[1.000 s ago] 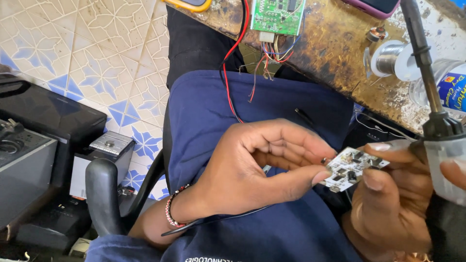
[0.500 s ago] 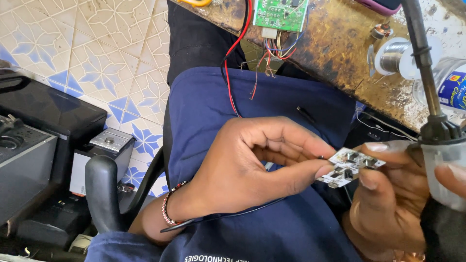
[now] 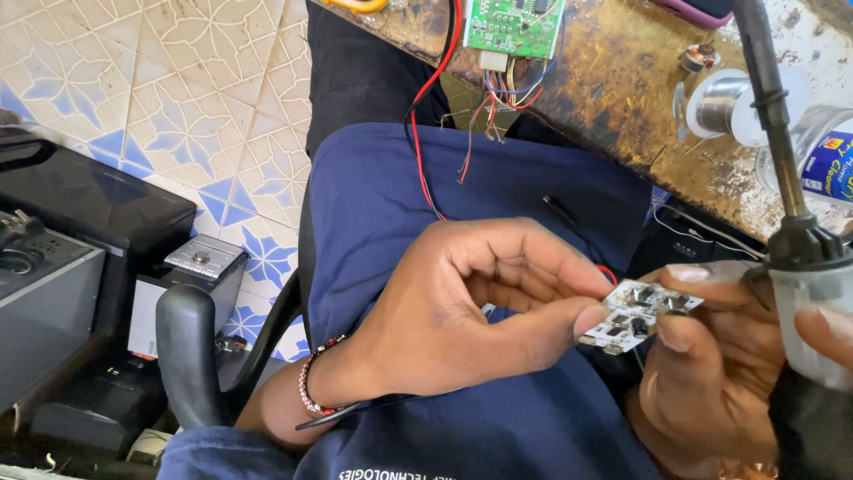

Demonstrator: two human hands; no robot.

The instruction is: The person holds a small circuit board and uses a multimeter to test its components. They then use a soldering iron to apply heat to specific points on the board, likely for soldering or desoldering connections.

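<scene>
My left hand (image 3: 462,311) reaches in from the lower left with a beaded bracelet on its wrist. Its thumb and fingertips pinch a small white circuit board (image 3: 635,313) over my blue-clothed lap. My right hand (image 3: 711,382) is at the right edge. Its thumb and a finger steady the board's other side, and it also grips a soldering iron (image 3: 804,258) by the clear handle. The iron's dark shaft points up past the bench.
A worn bench (image 3: 622,80) runs across the top with a green circuit board (image 3: 514,25), a solder spool (image 3: 724,102) and a labelled bottle (image 3: 822,151). Red and black wires (image 3: 425,133) hang from it onto my lap. Black equipment boxes (image 3: 80,213) and a chair armrest (image 3: 187,356) stand at the left.
Both hands keep their hold. The small board has shifted slightly between the fingertips, and the view has moved a little.
</scene>
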